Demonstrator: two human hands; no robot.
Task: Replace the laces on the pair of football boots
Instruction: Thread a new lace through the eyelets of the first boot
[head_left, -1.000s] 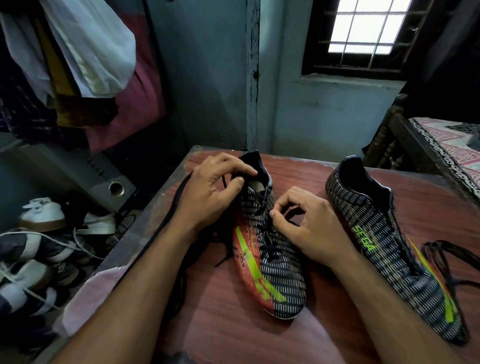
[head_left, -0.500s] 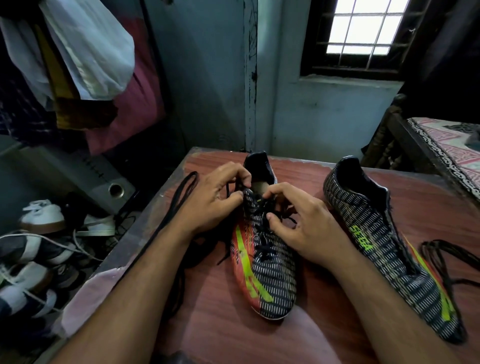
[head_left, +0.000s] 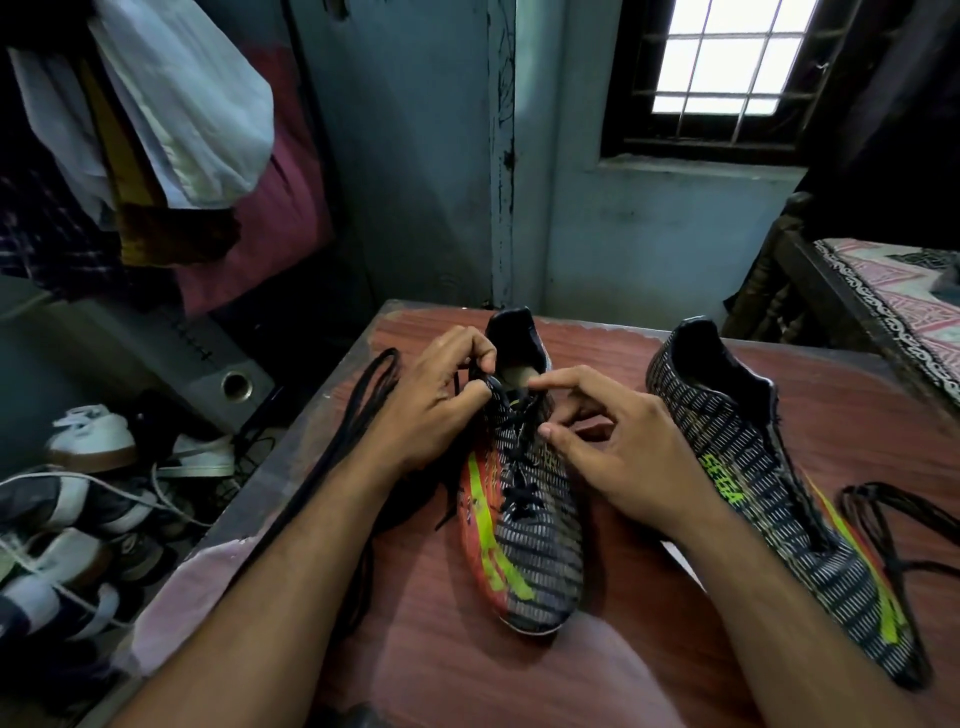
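Two black, white-dashed football boots with orange and lime stripes lie on the reddish wooden table (head_left: 447, 644). The left boot (head_left: 530, 540) lies between my hands, toe towards me, with a black lace through its eyelets. My left hand (head_left: 436, 410) pinches a black lace end at the boot's top left eyelets. My right hand (head_left: 618, 457) has curled fingers at the top right eyelets; thumb and forefinger are at the lace, its hold unclear. The right boot (head_left: 769, 478) lies apart to the right, with no lace.
A loose black lace (head_left: 358, 415) trails along the table's left edge and another lace (head_left: 893, 525) lies coiled at the far right. Several shoes (head_left: 93, 447) and a speaker (head_left: 234, 384) sit on the floor left. A bed (head_left: 898, 296) stands right; clothes hang at the upper left.
My right hand has moved up the boot from the middle eyelets to the collar. My left hand stayed at the top left of the boot, pinching the lace.
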